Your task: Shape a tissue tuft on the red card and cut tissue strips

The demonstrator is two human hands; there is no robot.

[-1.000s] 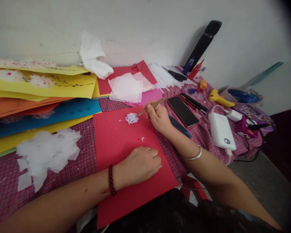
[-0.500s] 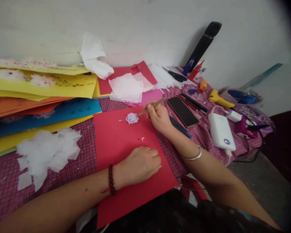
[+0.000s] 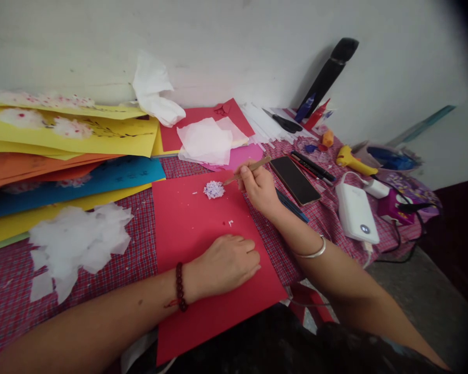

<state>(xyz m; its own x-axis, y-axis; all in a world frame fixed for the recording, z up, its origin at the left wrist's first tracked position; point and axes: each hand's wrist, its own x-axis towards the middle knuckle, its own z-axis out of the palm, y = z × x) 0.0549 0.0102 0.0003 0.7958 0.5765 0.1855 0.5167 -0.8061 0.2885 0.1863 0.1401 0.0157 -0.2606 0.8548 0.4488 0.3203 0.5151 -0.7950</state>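
My right hand (image 3: 255, 184) pinches a thin wooden stick (image 3: 260, 162) near its middle. The stick slants down to the left, and its lower tip is at the right edge of a small, fluffy white flower (image 3: 214, 190) with purple specks. That flower lies on a sheet of red paper (image 3: 191, 228), close to its top edge. Lower on the same sheet rests my left hand (image 3: 224, 264), palm down with the fingers curled under; nothing shows in it. Small white scraps (image 3: 230, 223) are scattered on the red paper between hand and flower.
Left are torn white tissue pieces (image 3: 78, 239) and stacked coloured cards (image 3: 117, 135) with flowers. Behind lie white tissue squares (image 3: 205, 140). Right are a phone (image 3: 295, 179), pens (image 3: 313, 165), scissors (image 3: 286, 123), a yellow glue gun (image 3: 354, 160) and a white power bank (image 3: 356, 212).
The view has shifted very slightly. My right hand and the stick have moved a little to the right, the tip staying by the flower. My left hand rests in the same place.
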